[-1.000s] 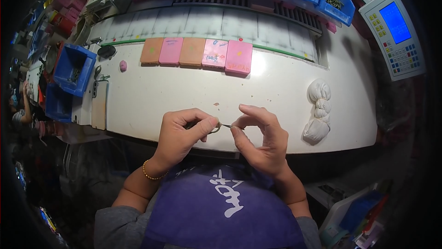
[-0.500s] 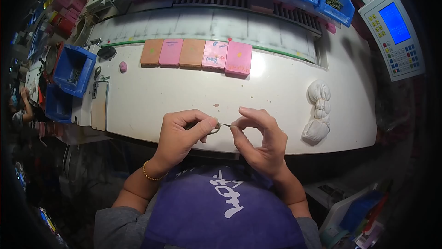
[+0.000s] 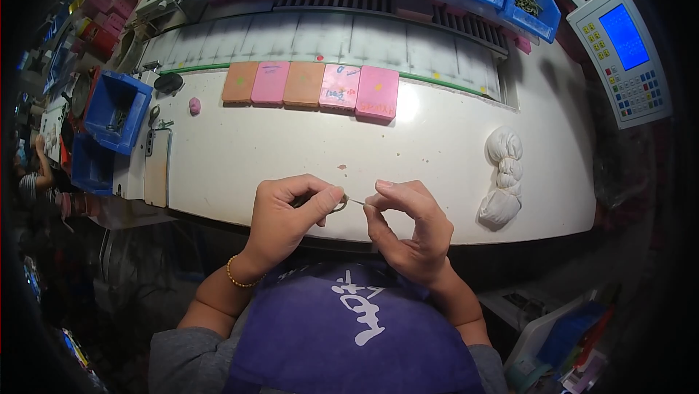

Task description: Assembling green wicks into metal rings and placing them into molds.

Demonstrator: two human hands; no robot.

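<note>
Small ring (image 3: pixel 340 205) pinched between both hands' fingertips.

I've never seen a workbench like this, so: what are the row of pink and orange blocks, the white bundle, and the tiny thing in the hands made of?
Blocks: probably matte foam or rubber, judging by flat pastel faces and soft edges. White bundle: seemingly soft cord or cloth, knotted in rounded lumps. The small ring pinched by the left hand, with a thin strand running to the right hand: greyish, possibly metal; too small to tell.
</note>
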